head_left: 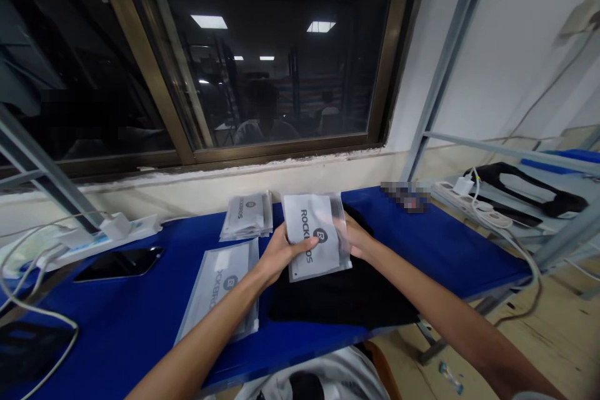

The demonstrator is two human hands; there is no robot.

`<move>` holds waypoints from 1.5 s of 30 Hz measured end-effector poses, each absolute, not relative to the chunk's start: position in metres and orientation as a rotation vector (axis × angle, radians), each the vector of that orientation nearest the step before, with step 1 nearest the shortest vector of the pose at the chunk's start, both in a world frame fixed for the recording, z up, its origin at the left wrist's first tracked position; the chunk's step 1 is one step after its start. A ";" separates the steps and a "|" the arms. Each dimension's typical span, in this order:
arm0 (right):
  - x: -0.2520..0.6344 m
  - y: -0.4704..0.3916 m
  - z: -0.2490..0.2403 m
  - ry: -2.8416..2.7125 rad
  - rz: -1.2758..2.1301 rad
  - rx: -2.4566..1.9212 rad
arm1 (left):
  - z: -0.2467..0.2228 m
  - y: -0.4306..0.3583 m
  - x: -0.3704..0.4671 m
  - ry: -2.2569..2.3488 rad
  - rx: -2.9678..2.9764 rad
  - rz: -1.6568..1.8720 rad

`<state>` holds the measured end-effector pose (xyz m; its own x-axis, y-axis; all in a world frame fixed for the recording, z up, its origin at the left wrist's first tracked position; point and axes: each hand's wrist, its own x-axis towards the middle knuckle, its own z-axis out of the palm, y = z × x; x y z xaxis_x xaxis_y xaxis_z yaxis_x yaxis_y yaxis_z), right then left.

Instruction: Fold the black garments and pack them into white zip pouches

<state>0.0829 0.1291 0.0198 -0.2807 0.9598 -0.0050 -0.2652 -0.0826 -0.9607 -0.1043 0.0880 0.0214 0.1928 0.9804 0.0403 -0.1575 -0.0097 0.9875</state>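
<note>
A clear zip bag with a white printed insert (312,209) is held up over the table. My left hand (281,252) grips its left edge, thumb across the front and fingers behind. My right hand (357,236) is at its right side, with the fingers partly hidden behind the clear plastic. Below the bag lies black fabric (328,303). A larger printed bag (210,281) lies flat to the left, partly under my left forearm. Behind it sits a stack of smaller printed bags (244,215).
A phone (119,264) and a power strip (107,239) with cables are on the left of the blue table (135,325). Metal posts (445,69) stand at both sides. Another power strip (469,203) and black items lie at the right, and a window is behind.
</note>
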 end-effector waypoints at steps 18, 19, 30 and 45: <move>0.089 0.135 0.019 -1.598 1.064 -0.657 | 0.032 0.108 -0.121 0.802 0.865 1.546; 0.089 0.137 0.017 -1.633 1.076 -0.689 | 0.032 0.111 -0.125 0.817 0.905 1.554; 0.097 0.145 0.017 -1.661 0.330 -0.686 | 0.083 0.125 -0.101 0.964 2.864 1.433; 0.113 0.144 0.027 -1.713 0.021 -0.731 | 0.100 0.140 -0.084 1.125 3.434 0.870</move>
